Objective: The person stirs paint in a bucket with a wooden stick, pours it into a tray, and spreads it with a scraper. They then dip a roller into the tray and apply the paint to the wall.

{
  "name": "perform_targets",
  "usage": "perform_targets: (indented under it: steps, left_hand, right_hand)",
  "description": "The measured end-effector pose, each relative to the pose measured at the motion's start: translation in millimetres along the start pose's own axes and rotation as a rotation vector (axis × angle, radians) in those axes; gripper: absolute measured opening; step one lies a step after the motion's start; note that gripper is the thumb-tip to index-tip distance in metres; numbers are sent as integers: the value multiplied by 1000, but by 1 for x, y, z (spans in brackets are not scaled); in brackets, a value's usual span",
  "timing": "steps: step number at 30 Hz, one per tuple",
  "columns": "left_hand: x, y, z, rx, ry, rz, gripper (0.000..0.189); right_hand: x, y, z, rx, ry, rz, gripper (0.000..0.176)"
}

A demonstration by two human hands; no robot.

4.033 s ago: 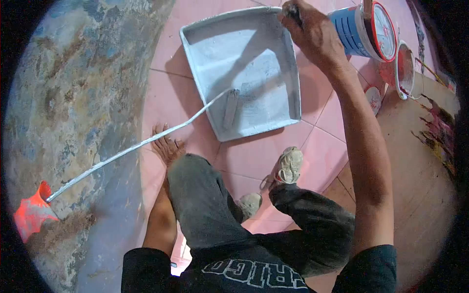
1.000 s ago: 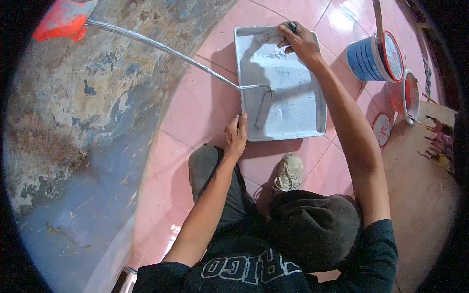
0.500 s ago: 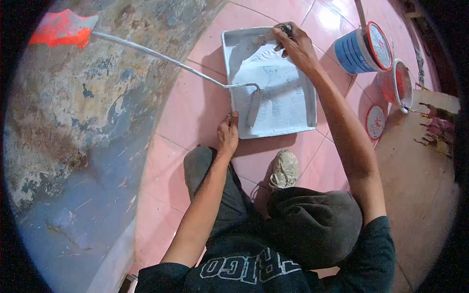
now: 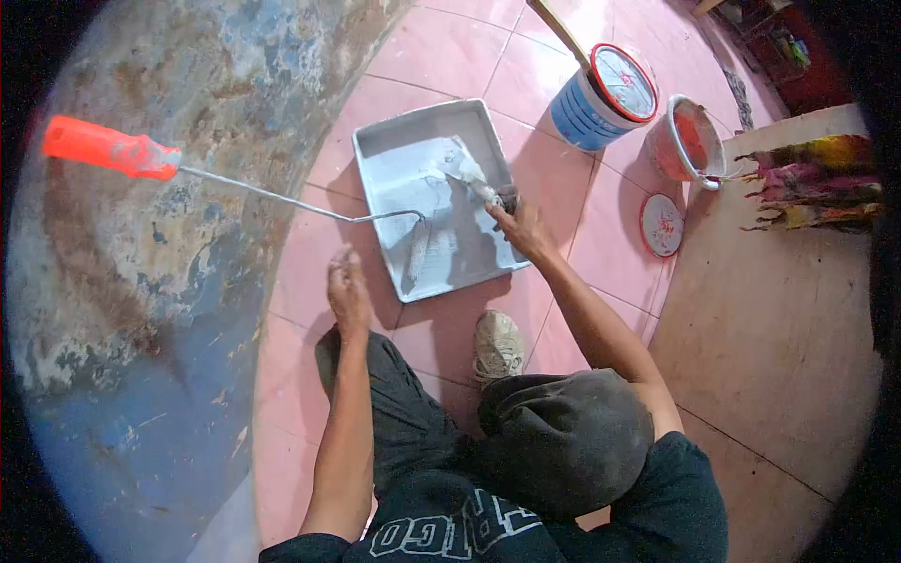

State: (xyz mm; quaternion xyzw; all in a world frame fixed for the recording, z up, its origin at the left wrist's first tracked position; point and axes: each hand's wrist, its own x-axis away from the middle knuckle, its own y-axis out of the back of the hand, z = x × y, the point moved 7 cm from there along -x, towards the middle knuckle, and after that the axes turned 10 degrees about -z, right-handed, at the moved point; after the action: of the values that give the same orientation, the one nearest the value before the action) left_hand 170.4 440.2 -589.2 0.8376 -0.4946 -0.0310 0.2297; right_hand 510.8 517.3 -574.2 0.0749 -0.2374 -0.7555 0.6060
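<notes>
The brush is in the right hand, whose grip is closed tight round the dark handle. The paint-laden bristles point away from the grip and lie flat on the bed of the tray.

1 second ago this grip was up at the tray's far rim. It has since drawn back to the near right rim and dragged the brush down through the grey-white paint. As I judge it, the brush is being worked across the paint inside the tray and not lifted clear.

The left hand has changed too. Half a second ago its fingers rested on the tray's near left corner. Now it sits just beside that corner, off the rim, with its grip loosely curled and nothing in it, so the tray lies unsteadied on the floor.

Left of the right grip, between the 2 hands, the roller rests in the tray as before. Its wire shaft runs out over the left rim to the orange handle, which is propped against the mottled wall.

Beyond the right grip stand the blue bucket with a stick in it and, further right, the red bucket. A lid lies to the right. A shoe is just nearer than the grip.
</notes>
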Motion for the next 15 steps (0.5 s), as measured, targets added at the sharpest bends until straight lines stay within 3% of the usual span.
perform_targets:
  steps: [2,4,6,7,8,10,11,14,15]
  left_hand:
    - [-16,32,-33,319,-34,-90,50]
    - [-19,60,-107,442,-162,-142,52]
    - [-27,76,-158,417,-227,-165,50]
    - [-31,79,-175,392,-273,-177,49]
    - [-36,80,-185,400,-291,-181,49]
    - [-44,68,-205,255,-437,4,41]
    - [-47,67,-208,252,-423,-19,39]
    - [-38,62,-215,209,-391,-41,37]
    - [-28,57,-223,224,-407,-27,37]
  right_hand:
    - [8,-1,-5,155,17,35,35]
    - [17,-2,7,122,-2,87,30]
    - [22,6,22,463,303,-48,29]
    - [23,6,-5,468,546,-181,30]
    - [26,11,-1,460,560,-195,30]
    - [28,15,4,537,527,-111,33]
    - [31,21,8,534,537,-132,33]
    - [44,46,26,607,580,-332,29]
    - [43,53,27,623,419,-253,24]
